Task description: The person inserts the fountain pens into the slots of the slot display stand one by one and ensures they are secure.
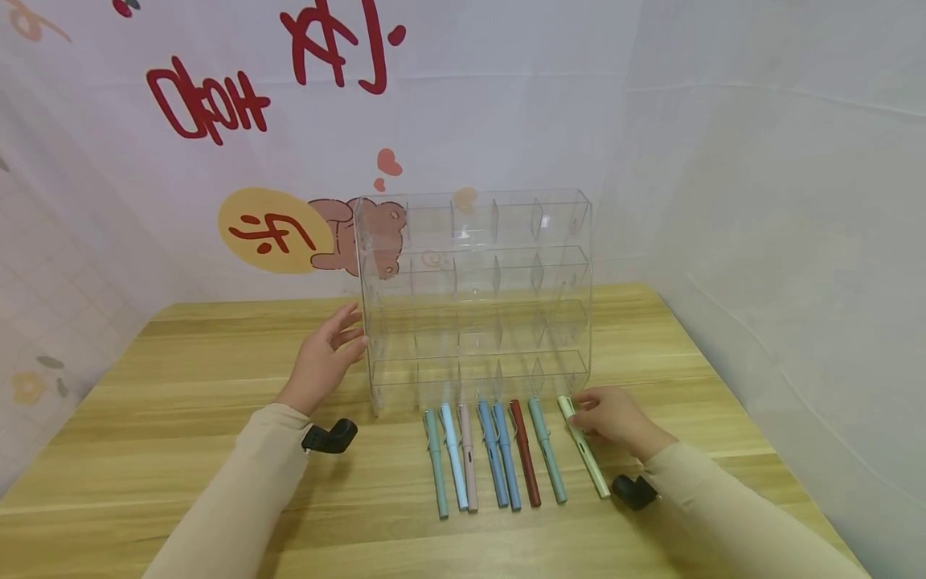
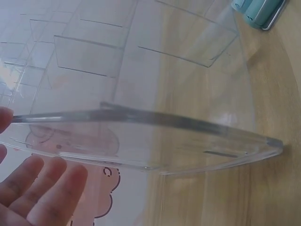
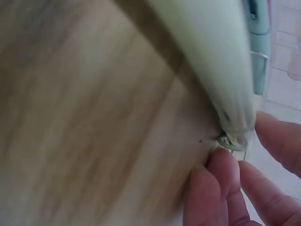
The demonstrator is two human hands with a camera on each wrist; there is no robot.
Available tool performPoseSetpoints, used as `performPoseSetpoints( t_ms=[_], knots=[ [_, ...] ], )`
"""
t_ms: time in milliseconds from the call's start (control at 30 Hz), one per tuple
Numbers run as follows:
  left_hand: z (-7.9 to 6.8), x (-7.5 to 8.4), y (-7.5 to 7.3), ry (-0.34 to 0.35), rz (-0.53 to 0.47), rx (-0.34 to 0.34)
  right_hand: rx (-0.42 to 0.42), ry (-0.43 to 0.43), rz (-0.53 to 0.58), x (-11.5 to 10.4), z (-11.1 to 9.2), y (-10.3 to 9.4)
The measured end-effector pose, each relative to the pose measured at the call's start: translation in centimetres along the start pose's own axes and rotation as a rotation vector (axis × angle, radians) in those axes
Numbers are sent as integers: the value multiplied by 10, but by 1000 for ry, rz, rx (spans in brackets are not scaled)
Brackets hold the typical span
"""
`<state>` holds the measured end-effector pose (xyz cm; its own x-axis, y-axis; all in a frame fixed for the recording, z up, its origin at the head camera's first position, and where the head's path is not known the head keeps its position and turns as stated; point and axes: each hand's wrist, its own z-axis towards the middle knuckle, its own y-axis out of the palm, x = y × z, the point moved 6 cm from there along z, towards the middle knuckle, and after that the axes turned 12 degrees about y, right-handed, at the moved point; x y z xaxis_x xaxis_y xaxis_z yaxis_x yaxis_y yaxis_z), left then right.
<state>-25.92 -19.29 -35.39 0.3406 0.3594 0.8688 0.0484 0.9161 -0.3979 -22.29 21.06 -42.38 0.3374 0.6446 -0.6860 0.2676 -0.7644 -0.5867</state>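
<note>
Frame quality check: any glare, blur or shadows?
Head: small glints on the clear rack, soft shadow on the tabletop beside the left sleeve; left wrist: bright glare at frame left; right wrist: pale green pen and the tabletop blurred, shadow along the pen.

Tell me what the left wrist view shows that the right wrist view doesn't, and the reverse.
Only the left wrist view: the left hand, beside the clear rack's left side panel.
Only the right wrist view: the right hand, its fingers at the clip end of the pale green pen.
Both: the wooden table and parts of blue-green pens; whether any pen is the same, I can't tell.
</note>
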Motion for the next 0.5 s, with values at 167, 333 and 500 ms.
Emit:
performPoseSetpoints(
  t_ms=[167,333,500],
  knots=[
    [1,1,1,-6,-13,14,57,-53,-107,-8,-1,2],
    [4,2,4,2,-16,35,105,-75,-209,-14,-2,4],
    [4,1,6,-17,8,37,118,-61,-234,-15,-2,5]
  ],
)
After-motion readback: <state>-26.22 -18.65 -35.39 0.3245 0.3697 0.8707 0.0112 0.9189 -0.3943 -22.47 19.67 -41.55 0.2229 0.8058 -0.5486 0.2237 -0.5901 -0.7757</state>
